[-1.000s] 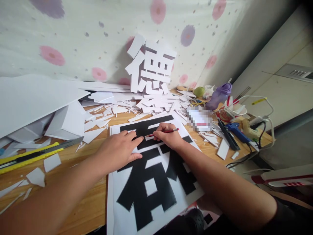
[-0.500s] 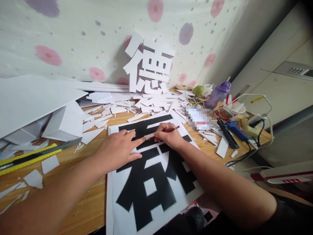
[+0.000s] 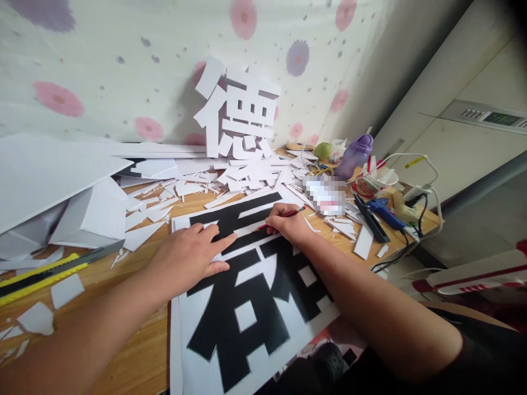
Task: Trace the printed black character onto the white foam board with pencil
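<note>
A white sheet with a large black character (image 3: 259, 318) lies on a white board at the front of the wooden table. My left hand (image 3: 195, 252) rests on its upper left part, fingers spread and holding nothing. In my right hand (image 3: 286, 224) is a red pencil (image 3: 297, 211), its tip touching the upper part of the sheet, a little right of my left index finger. Behind the sheet, a white cut-out character (image 3: 241, 112) stands upright against the wall covering.
White offcuts (image 3: 255, 175) cover the back of the table (image 3: 140, 345). A yellow cutter (image 3: 45, 278) lies at the left beside white boards (image 3: 49, 175). At the right are a blue glue gun (image 3: 387, 214), a black tool (image 3: 370, 218), a purple bottle (image 3: 354, 156) and a cup (image 3: 376, 178).
The camera view has shifted slightly right. The pencil tip in my right hand has moved right along the sheet, away from my left index finger. My left hand stays on the sheet.
</note>
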`<state>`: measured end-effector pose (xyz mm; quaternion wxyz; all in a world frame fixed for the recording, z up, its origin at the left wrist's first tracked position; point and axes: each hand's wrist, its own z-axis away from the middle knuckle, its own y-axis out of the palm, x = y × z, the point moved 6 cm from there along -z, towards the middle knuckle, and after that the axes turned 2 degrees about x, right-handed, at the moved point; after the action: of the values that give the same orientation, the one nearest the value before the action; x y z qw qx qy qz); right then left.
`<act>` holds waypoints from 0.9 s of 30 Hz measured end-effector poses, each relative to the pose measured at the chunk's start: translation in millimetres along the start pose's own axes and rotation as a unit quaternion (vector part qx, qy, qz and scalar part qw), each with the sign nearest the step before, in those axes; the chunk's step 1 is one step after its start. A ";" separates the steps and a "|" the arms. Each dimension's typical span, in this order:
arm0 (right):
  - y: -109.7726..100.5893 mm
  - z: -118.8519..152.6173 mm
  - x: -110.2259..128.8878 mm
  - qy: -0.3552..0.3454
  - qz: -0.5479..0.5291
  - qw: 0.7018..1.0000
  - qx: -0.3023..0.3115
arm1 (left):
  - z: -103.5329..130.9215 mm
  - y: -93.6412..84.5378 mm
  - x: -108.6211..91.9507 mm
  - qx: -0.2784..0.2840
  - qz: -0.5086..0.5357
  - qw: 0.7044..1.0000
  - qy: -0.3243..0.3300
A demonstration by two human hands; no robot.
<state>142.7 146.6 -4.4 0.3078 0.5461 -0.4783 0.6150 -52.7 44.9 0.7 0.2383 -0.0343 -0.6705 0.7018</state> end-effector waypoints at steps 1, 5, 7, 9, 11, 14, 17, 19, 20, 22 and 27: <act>-3.5 0.5 -0.5 0.004 0.008 1.000 -0.006 | 0.1 0.6 0.3 -0.003 -0.002 1.000 0.000; -17.4 0.1 -5.6 0.013 0.021 0.999 -0.032 | 0.2 3.1 1.6 -0.014 -0.006 1.000 0.002; -23.8 -0.8 -9.2 0.014 0.019 0.999 -0.040 | 0.5 3.6 2.1 -0.020 -0.008 1.000 0.001; -29.8 -1.7 -12.7 0.014 0.014 0.999 -0.047 | 1.0 3.7 2.5 -0.024 -0.010 1.000 0.001; -35.5 -2.4 -16.2 0.012 0.009 0.998 -0.056 | 1.6 3.9 2.9 -0.028 -0.014 0.999 0.003; -42.9 -3.6 -22.1 0.004 -0.005 0.997 -0.076 | 1.8 5.4 3.8 -0.041 -0.022 0.999 0.015; -48.5 -4.7 -27.9 -0.002 -0.021 0.995 -0.095 | 1.7 8.0 5.3 -0.067 -0.022 0.997 0.029; -50.7 -4.6 -29.3 -0.001 -0.033 0.994 -0.102 | 1.7 10.0 6.2 -0.086 -0.017 0.995 0.036; -51.3 -4.3 -28.5 0.001 -0.041 0.994 -0.105 | 1.7 11.1 6.5 -0.093 -0.013 0.995 0.037; -50.3 -2.9 -22.7 0.003 -0.059 0.992 -0.112 | 1.6 12.9 6.6 -0.102 -0.004 0.994 0.039; -12.8 -2.9 10.1 -0.017 -0.083 0.995 -0.056 | 0.8 12.9 4.3 -0.099 0.009 0.994 0.035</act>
<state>151.0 152.3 8.7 0.3798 0.5761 -0.4700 0.5505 -60.6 46.0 -10.4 0.2509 -0.0878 -0.7274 0.6327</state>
